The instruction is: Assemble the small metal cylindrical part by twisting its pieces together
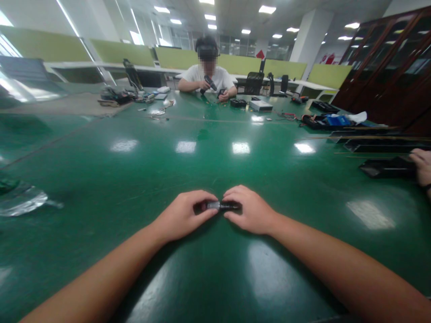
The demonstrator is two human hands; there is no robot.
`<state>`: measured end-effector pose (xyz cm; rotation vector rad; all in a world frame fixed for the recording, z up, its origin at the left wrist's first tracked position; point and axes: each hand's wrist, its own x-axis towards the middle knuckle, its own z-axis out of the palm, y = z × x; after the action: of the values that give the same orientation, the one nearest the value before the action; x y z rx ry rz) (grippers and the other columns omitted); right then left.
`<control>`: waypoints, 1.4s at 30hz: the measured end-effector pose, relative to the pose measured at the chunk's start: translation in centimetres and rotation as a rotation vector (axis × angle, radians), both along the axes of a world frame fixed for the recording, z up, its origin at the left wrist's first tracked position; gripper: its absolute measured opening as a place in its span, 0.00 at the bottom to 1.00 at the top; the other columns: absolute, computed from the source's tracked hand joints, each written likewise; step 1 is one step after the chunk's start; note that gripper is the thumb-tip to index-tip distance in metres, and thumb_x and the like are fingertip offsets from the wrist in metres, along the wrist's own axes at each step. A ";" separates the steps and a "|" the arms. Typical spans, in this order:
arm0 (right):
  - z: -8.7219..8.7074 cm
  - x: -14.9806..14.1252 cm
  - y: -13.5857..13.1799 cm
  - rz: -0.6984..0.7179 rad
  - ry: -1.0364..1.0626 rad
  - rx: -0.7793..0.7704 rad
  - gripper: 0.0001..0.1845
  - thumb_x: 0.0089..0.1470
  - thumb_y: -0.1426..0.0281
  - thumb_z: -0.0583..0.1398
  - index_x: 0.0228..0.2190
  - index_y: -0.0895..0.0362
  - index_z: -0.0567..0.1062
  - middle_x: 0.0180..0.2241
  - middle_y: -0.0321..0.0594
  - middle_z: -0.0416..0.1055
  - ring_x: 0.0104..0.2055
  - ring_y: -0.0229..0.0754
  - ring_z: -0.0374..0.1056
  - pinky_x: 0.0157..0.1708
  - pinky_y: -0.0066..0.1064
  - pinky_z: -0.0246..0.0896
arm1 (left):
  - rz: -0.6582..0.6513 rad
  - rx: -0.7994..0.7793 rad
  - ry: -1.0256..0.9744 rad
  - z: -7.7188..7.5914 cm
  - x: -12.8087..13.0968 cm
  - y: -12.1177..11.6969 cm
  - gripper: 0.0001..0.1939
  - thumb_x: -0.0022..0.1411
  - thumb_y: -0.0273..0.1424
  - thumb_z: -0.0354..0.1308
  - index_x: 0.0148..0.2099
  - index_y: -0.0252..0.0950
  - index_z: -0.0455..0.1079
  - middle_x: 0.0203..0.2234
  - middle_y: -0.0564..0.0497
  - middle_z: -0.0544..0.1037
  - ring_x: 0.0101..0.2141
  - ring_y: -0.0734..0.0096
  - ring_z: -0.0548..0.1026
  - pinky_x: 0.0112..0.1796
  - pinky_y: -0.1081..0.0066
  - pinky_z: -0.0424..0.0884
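A small black and silver cylinder (213,205) lies lengthwise from left to right between my two hands, low over the table. I cannot make out its exact kind. My left hand (183,213) is curled around its left part, with thumb and forefinger closed on the silver section. Around the black right end curves my right hand (251,210), its thumb and fingers apart with a narrow gap to the cylinder. Both ends are partly hidden in the shadow of my palms.
The glossy green table (161,170) reflects the ceiling lights. Across it sits a person (215,74) holding a dark tool. A hand (422,166) at the right edge is beside black parts (387,168). A clear plastic item (23,199) lies left; electronics (114,95) sit farther back.
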<state>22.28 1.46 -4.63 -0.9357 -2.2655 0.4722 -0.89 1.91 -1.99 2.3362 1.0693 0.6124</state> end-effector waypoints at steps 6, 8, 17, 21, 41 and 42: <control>-0.3 -0.1 0.3 -0.002 0.017 0.018 0.07 0.52 0.73 0.64 0.36 0.56 0.77 0.42 0.42 0.76 0.46 0.43 0.69 0.49 0.37 0.65 | 0.015 0.021 0.005 -0.6 0.1 0.1 0.13 0.57 0.34 0.66 0.45 0.38 0.75 0.35 0.52 0.78 0.35 0.69 0.75 0.36 0.72 0.70; -0.3 -0.2 0.4 0.001 0.024 0.025 0.06 0.52 0.73 0.65 0.36 0.56 0.77 0.42 0.41 0.76 0.45 0.43 0.69 0.49 0.37 0.65 | 0.036 0.013 0.013 -0.8 0.3 0.1 0.11 0.57 0.34 0.65 0.43 0.38 0.75 0.33 0.53 0.78 0.33 0.69 0.75 0.35 0.72 0.69; -0.3 0.0 0.5 0.003 0.022 0.015 0.06 0.52 0.72 0.65 0.35 0.55 0.79 0.42 0.41 0.76 0.45 0.43 0.69 0.48 0.37 0.65 | 0.060 -0.001 0.014 -0.7 0.4 0.1 0.11 0.57 0.34 0.65 0.42 0.37 0.75 0.32 0.51 0.78 0.32 0.68 0.75 0.35 0.71 0.69; -0.1 0.3 0.4 0.003 0.015 0.013 0.06 0.52 0.72 0.65 0.35 0.55 0.80 0.42 0.41 0.76 0.45 0.43 0.69 0.48 0.37 0.65 | 0.052 -0.004 0.004 -0.6 0.3 0.0 0.11 0.57 0.34 0.65 0.42 0.36 0.75 0.32 0.51 0.78 0.33 0.68 0.75 0.35 0.71 0.70; 0.1 0.6 0.2 0.002 0.003 0.004 0.06 0.52 0.73 0.65 0.35 0.54 0.80 0.40 0.41 0.77 0.44 0.44 0.69 0.47 0.38 0.64 | 0.019 0.033 -0.027 -0.4 0.3 0.1 0.10 0.57 0.33 0.65 0.41 0.36 0.75 0.33 0.50 0.76 0.32 0.69 0.74 0.34 0.72 0.70; 0.1 0.6 0.2 0.000 0.002 0.003 0.06 0.52 0.73 0.66 0.35 0.54 0.80 0.39 0.41 0.77 0.44 0.44 0.69 0.47 0.38 0.64 | 0.022 0.031 -0.024 -0.4 0.3 0.1 0.10 0.57 0.33 0.65 0.41 0.36 0.75 0.33 0.50 0.76 0.32 0.69 0.74 0.34 0.72 0.70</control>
<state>22.91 1.61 -4.53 -0.9334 -2.2641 0.4700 -0.59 1.97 -2.39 2.3402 1.0829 0.6679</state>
